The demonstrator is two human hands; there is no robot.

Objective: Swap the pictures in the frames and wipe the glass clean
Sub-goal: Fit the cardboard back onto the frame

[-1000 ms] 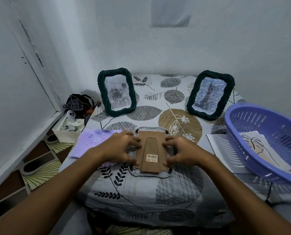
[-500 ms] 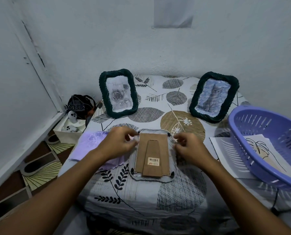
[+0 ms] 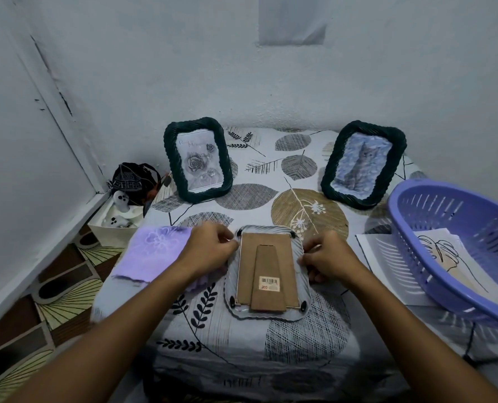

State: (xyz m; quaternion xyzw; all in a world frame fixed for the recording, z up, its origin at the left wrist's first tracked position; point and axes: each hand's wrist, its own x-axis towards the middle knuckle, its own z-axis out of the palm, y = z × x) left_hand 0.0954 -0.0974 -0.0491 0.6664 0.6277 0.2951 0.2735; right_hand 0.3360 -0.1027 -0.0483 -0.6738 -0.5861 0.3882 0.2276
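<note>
The silver frame (image 3: pixel 268 271) lies face-down mid-worktop, exposing its cardboard backing (image 3: pixel 266 269); left hand (image 3: pixel 210 248) and right hand (image 3: pixel 327 258) fingers pinch its side edges, probably the retaining tabs.

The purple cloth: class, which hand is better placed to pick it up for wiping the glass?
Left. The left hand lies over the purple cloth's right edge, while the right hand sits across the face-down frame, probably farther away.
</note>
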